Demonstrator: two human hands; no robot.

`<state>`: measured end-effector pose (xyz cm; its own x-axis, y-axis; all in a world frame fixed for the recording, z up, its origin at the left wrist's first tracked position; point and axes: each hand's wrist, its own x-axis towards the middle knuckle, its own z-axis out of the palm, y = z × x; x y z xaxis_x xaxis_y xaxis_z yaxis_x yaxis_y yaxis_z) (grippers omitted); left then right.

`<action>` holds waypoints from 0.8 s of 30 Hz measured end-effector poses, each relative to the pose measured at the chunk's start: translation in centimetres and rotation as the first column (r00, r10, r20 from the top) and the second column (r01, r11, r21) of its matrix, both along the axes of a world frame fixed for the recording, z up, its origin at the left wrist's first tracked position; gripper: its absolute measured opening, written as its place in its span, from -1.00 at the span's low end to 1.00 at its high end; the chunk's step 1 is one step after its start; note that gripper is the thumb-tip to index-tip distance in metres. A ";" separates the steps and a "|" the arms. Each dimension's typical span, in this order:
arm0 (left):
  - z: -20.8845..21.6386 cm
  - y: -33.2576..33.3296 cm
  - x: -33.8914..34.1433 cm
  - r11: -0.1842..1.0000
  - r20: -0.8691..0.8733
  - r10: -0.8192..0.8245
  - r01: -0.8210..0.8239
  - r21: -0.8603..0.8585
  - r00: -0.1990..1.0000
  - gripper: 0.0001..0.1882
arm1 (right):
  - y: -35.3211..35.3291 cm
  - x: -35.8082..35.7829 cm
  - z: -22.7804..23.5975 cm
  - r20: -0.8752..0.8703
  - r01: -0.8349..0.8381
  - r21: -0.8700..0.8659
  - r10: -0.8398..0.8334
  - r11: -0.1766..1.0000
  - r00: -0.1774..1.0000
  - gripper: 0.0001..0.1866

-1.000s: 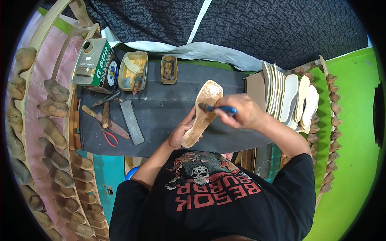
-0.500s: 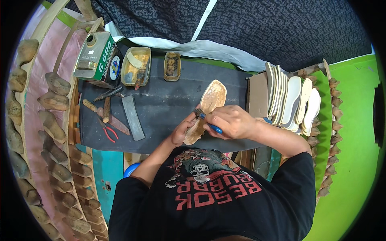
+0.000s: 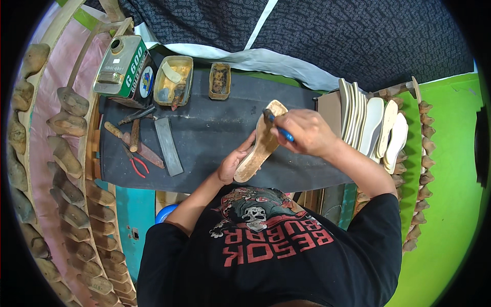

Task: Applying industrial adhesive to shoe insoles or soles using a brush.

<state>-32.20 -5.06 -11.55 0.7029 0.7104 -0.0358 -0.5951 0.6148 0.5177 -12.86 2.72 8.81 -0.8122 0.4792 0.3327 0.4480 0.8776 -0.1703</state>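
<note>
A tan shoe insole [image 3: 255, 159] is held over the near part of the dark table by my left hand [image 3: 236, 162], its fingers wrapped round the left edge and underside. In my right hand [image 3: 308, 132] is a brush with a blue handle [image 3: 285, 134]. Its dark head [image 3: 268, 114] lies at the wide far end of the insole, and the insole's surface there looks coated and brownish. My right hand covers part of that wide end's right edge.
A stack of pale insoles [image 3: 365, 123] leans by a cardboard box [image 3: 330, 110] on the right. At left lie red-handled pliers [image 3: 137, 165], a grey sharpening stone [image 3: 169, 147] and a knife [image 3: 148, 155]. Behind stand a metal can [image 3: 121, 71] and two tubs [image 3: 220, 82]. Racks of wooden shoe lasts [image 3: 68, 158] flank the table.
My right hand has moved the brush up and right, from the insole's middle to its far end. The insole has tilted, and my left fingers now lie further along its edge.
</note>
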 end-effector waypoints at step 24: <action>1.8 2.3 1.1 0.966 0.006 0.246 -0.245 0.076 0.969 -0.12 | -7.4 -2.5 -3.1 -0.068 -0.098 -0.103 0.091 0.990 0.994 -0.77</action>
